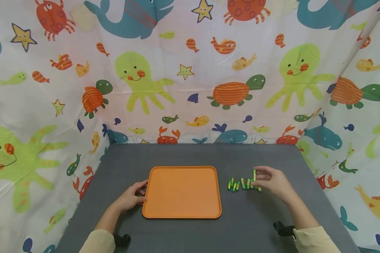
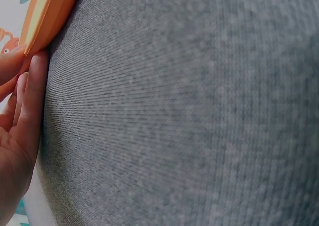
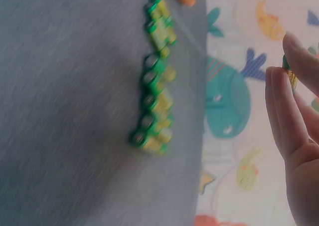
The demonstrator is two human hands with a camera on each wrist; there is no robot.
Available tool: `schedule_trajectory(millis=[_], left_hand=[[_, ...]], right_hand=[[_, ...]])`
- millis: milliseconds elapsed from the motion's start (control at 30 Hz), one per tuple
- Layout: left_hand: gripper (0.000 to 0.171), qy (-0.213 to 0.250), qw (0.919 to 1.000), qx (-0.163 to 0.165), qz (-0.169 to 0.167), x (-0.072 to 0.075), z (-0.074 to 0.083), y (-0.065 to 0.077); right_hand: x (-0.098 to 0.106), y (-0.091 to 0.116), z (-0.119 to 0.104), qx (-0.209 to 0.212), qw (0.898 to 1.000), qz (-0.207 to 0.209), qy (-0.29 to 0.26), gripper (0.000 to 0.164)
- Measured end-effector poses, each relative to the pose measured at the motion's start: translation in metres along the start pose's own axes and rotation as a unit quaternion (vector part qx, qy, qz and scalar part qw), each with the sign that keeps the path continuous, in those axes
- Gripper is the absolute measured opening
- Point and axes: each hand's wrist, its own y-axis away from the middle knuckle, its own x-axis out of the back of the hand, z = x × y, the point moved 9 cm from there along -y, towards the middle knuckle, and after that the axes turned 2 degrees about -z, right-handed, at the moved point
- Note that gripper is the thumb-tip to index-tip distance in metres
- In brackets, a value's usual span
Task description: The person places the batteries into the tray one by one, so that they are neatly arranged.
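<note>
An orange rectangular tray (image 1: 182, 192) lies flat on the grey table. My left hand (image 1: 131, 196) grips its left edge; in the left wrist view, thumb and fingers (image 2: 36, 81) meet at the tray's rim (image 2: 55, 16). My right hand (image 1: 273, 181) pinches a small green-and-yellow battery (image 1: 254, 175) upright, above the right end of a group of similar batteries (image 1: 243, 183). In the right wrist view the held battery (image 3: 292, 79) shows only partly between thumb and fingers. The other batteries (image 3: 160, 34) stand close together there, blurred.
The grey table (image 1: 177, 233) ends at a curtain (image 1: 183, 105) printed with sea animals, which hangs behind it and at both sides. Black straps (image 1: 283, 229) sit at both wrists. The batteries stand just right of the tray.
</note>
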Motion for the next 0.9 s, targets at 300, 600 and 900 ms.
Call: schedule_trajectory(millis=[300, 600, 900], left_hand=[[0.080, 0.008, 0.9999, 0.007, -0.005, -0.001, 0.000, 0.001], [0.080, 0.004, 0.9999, 0.010, -0.005, -0.002, 0.003, 0.002], [0.079, 0.030, 0.9995, 0.010, -0.005, -0.001, 0.001, 0.002]], right_hand=[[-0.017, -0.011, -0.032, 0.016, 1.000, 0.001, -0.005, 0.069], [-0.039, -0.024, -0.048, 0.029, 0.999, -0.011, -0.024, 0.061], [-0.061, -0.037, -0.064, 0.025, 0.997, -0.030, -0.065, 0.060]])
